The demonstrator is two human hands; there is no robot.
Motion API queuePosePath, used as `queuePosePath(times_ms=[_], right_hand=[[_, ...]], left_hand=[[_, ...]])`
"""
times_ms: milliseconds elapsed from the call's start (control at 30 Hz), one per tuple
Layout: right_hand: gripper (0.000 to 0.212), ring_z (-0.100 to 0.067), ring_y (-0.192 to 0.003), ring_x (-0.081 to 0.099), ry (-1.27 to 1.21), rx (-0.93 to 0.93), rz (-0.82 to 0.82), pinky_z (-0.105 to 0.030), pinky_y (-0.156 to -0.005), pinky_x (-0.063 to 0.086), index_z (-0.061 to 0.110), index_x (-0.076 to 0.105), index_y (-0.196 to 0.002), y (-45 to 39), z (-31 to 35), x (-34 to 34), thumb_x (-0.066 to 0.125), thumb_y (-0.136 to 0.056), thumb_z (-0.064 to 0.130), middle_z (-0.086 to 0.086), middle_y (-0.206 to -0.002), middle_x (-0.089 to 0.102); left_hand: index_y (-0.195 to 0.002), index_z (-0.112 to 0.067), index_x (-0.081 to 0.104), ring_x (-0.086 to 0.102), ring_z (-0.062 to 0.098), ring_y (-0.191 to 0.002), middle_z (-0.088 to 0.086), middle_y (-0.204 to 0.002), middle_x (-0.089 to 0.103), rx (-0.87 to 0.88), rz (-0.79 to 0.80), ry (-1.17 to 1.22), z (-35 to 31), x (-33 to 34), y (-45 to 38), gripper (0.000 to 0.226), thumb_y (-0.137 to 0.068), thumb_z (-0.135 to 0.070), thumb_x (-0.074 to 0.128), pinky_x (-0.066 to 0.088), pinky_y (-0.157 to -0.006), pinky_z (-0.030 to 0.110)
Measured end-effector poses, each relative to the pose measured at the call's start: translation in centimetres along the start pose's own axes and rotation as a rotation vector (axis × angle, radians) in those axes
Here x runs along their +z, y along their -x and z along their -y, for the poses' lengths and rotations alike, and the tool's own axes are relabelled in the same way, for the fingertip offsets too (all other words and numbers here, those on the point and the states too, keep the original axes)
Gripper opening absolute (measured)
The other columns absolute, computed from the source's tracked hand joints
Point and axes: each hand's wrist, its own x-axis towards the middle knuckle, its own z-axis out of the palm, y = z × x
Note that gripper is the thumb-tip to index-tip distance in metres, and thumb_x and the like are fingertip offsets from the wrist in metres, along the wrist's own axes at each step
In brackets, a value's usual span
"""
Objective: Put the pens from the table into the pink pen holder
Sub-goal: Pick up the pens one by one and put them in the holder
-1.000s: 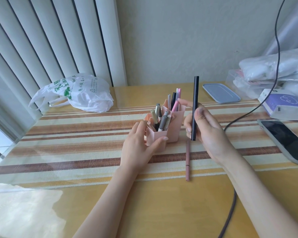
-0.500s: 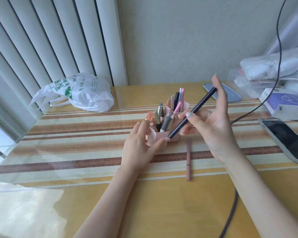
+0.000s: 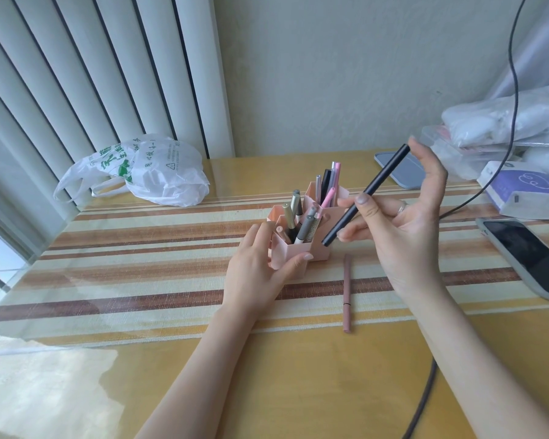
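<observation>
The pink pen holder (image 3: 301,255) stands mid-table with several pens upright in its compartments. My left hand (image 3: 257,267) grips its near-left side, thumb on the front wall. My right hand (image 3: 403,223) holds a long black pen (image 3: 366,194) tilted, its lower tip just right of the holder's rim and its upper end pointing up to the right. A dusty-pink pen (image 3: 347,293) lies flat on the striped mat, in front of and right of the holder, untouched.
A white plastic bag (image 3: 146,172) sits at the back left. A phone (image 3: 526,258), a purple-white box (image 3: 526,191), a blue-grey lid (image 3: 400,172) and bagged items occupy the right side. A dark cable (image 3: 425,394) runs along my right forearm.
My right hand turned the black pen from upright to a slant and brought its lower tip close to the holder. My left hand stayed on the holder.
</observation>
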Motion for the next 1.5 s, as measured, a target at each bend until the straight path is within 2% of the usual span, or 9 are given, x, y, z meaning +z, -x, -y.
queuePosePath(times_ms=[233, 367, 633, 833, 967, 1100, 1233, 1367, 1500], right_hand=[[0.04, -0.015, -0.052, 0.066, 0.022, -0.154, -0.154, -0.038, -0.051, 0.056, 0.021, 0.028, -0.111, 0.7, 0.1, 0.9, 0.05, -0.094, -0.007, 0.012, -0.082, 0.072], [0.043, -0.024, -0.059, 0.07, 0.109, -0.256, -0.113, -0.041, -0.059, 0.057, 0.025, 0.038, -0.111, 1.3, -1.4, 1.2, 0.061, -0.089, -0.003, -0.007, -0.083, 0.07], [0.026, -0.017, -0.071, 0.062, 0.581, -0.416, 0.09, -0.032, -0.053, 0.051, 0.011, 0.07, -0.103, 1.5, -4.1, 1.0, 0.051, -0.087, 0.006, 0.0, -0.1, 0.064], [0.061, -0.016, -0.068, 0.05, 0.493, -0.282, 0.083, -0.024, -0.06, 0.045, 0.021, 0.058, -0.122, 1.4, -3.7, 1.0, 0.041, -0.072, -0.011, 0.009, -0.094, 0.05], [0.031, -0.009, -0.066, 0.055, 0.387, -0.098, 0.027, -0.025, -0.059, 0.043, 0.02, 0.058, -0.087, 0.5, -3.0, -0.2, 0.042, -0.073, -0.003, 0.009, -0.071, 0.058], [0.04, -0.021, -0.077, 0.061, 0.75, 0.135, 0.396, -0.037, -0.072, 0.049, 0.03, 0.067, -0.064, -1.1, -3.6, -3.2, 0.05, -0.082, -0.001, 0.015, -0.081, 0.066], [0.049, -0.01, -0.11, 0.05, 0.889, 0.437, 0.758, -0.012, -0.078, 0.039, 0.047, 0.069, -0.086, -1.4, -4.3, -5.3, 0.055, -0.091, 0.0, 0.016, -0.117, 0.051], [0.037, -0.007, -0.114, 0.044, 0.898, 0.45, 0.791, -0.018, -0.094, 0.031, 0.045, 0.069, -0.09, -1.0, -4.9, -5.5, 0.068, -0.085, 0.008, 0.017, -0.116, 0.052], [0.027, -0.012, -0.1, 0.053, 0.914, 0.343, 0.738, -0.024, -0.086, 0.04, 0.036, 0.066, -0.075, -0.9, -5.3, -4.9, 0.072, -0.082, 0.011, 0.012, -0.099, 0.061]], left_hand=[[-0.114, -0.017, 0.048, 0.059, 0.022, -0.079, -0.004, -0.099, 0.055, 0.023, 0.001, -0.025, -0.1, -0.1, 0.0, 0.061, -0.074, -0.063, 0.056, 0.054, -0.059, 0.043], [-0.113, -0.013, 0.05, 0.058, 0.022, -0.079, -0.006, -0.096, 0.052, 0.036, 0.0, -0.028, 0.0, 0.0, 0.0, 0.063, -0.075, -0.063, 0.056, 0.054, -0.059, 0.043], [-0.098, -0.008, 0.05, 0.054, 0.022, -0.074, -0.005, -0.087, 0.048, 0.046, -0.002, -0.033, 0.1, 0.0, -0.1, 0.062, -0.075, -0.065, 0.055, 0.053, -0.056, 0.042], [-0.096, -0.011, 0.05, 0.056, 0.022, -0.074, -0.003, -0.088, 0.053, -0.01, 0.009, 0.003, 0.3, 0.2, -0.1, 0.06, -0.074, -0.066, 0.056, 0.054, -0.059, 0.043], [-0.085, -0.012, 0.045, 0.055, 0.021, -0.073, -0.004, -0.084, 0.051, -0.044, 0.007, 0.036, 0.5, 0.3, -0.2, 0.057, -0.073, -0.067, 0.056, 0.053, -0.058, 0.044], [-0.086, -0.016, 0.045, 0.054, 0.016, -0.076, -0.008, -0.086, 0.05, -0.078, 0.008, 0.065, 0.7, 0.3, -0.3, 0.052, -0.074, -0.065, 0.057, 0.054, -0.059, 0.042], [-0.085, -0.014, 0.044, 0.053, 0.012, -0.074, -0.009, -0.086, 0.05, -0.089, 0.013, 0.074, 0.7, 0.2, -0.3, 0.053, -0.075, -0.064, 0.057, 0.054, -0.059, 0.041], [-0.086, -0.014, 0.045, 0.053, 0.012, -0.077, -0.008, -0.087, 0.05, -0.085, 0.015, 0.067, 0.6, 0.3, -0.3, 0.052, -0.075, -0.063, 0.057, 0.054, -0.06, 0.041], [-0.087, -0.013, 0.045, 0.054, 0.014, -0.078, -0.004, -0.089, 0.052, -0.086, 0.018, 0.065, 0.7, 0.3, -0.2, 0.053, -0.075, -0.063, 0.057, 0.054, -0.06, 0.04]])
